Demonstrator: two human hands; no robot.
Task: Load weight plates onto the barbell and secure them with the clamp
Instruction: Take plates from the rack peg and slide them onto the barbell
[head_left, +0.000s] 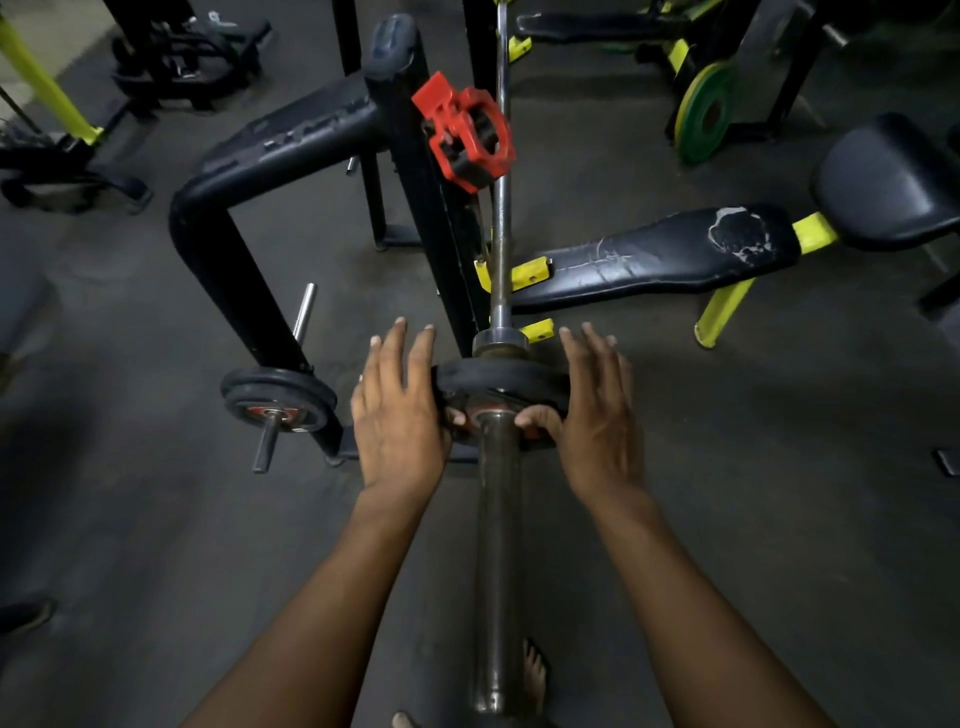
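Your sleeve end of the barbell (496, 561) runs bare from lower centre up to the black plate (488, 376). Black rack post (415, 171) crowds just upper left of the plate; red clamp (465, 132) sits on it. Open floor (753, 467) at right.

Matt, perhaps rubber plate (488, 375); metal barbell (500, 218)

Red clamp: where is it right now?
In the head view the red clamp sits top centre on the black rack upright, just left of the barbell, well beyond both hands at the plate.
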